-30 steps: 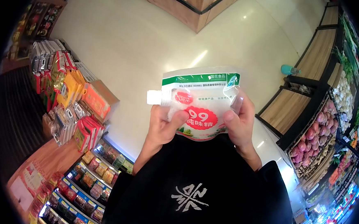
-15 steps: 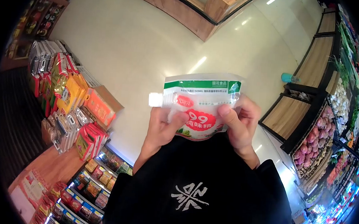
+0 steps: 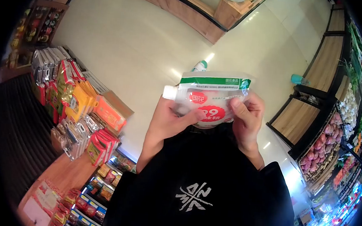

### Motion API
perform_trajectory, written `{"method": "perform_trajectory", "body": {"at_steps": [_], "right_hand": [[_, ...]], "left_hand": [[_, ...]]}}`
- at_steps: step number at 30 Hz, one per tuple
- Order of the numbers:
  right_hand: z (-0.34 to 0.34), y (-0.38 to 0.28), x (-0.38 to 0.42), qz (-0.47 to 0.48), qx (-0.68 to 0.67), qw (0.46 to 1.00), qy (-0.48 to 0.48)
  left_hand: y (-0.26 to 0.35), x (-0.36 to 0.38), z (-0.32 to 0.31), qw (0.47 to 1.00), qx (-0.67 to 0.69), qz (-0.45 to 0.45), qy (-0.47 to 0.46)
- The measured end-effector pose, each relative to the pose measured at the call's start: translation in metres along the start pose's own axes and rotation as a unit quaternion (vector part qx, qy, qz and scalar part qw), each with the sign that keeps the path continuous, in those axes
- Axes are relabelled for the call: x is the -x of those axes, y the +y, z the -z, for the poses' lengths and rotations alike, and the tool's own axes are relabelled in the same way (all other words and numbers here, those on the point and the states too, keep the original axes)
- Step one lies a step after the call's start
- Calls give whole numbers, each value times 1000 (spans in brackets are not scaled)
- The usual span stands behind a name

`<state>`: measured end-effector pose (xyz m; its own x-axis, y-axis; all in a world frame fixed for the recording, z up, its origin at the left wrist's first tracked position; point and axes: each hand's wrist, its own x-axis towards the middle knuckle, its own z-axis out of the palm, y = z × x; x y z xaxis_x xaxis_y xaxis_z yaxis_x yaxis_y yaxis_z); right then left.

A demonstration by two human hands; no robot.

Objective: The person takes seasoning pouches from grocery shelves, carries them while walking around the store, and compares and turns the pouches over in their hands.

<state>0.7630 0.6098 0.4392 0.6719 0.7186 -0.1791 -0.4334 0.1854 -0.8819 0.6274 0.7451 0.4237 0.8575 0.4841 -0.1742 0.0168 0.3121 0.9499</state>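
A pale, glossy shop floor [image 3: 127,39] spreads out ahead of you. Above it, just beyond your black top [image 3: 159,194], is the white packet [image 3: 219,96] with a green band and red label. Your left hand [image 3: 168,118] grips its left side, thumb across the front; your right hand [image 3: 249,119] pinches the right side. A white cap-like piece [image 3: 170,92] juts out at the packet's left edge, and a green-and-white item [image 3: 200,66] peeks above its top; you cannot tell what supports that. Farther out, bagged goods [image 3: 80,100] stand to your left, reddish onions [image 3: 316,148] to your right.
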Motion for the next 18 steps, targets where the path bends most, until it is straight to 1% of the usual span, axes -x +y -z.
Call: {"method": "perform_trajectory", "body": {"at_steps": [5,9,11,15,18], "right_hand": [[11,-3,-57,28,-17,999,27],[16,-14,-92,13,-38,996,79],[27,-18,-110,8,-43,995,91],[40,-31,-141,32,-50,990,124],[57,-37,-161,47,-56,988,137]], "left_hand": [[21,-62,-8,999,3,42,29],[32,-114,-13,997,1,73,29],[36,-140,-19,997,18,72,14],[47,-189,-31,997,33,50,-47],[45,-222,-43,995,48,45,-73]]}}
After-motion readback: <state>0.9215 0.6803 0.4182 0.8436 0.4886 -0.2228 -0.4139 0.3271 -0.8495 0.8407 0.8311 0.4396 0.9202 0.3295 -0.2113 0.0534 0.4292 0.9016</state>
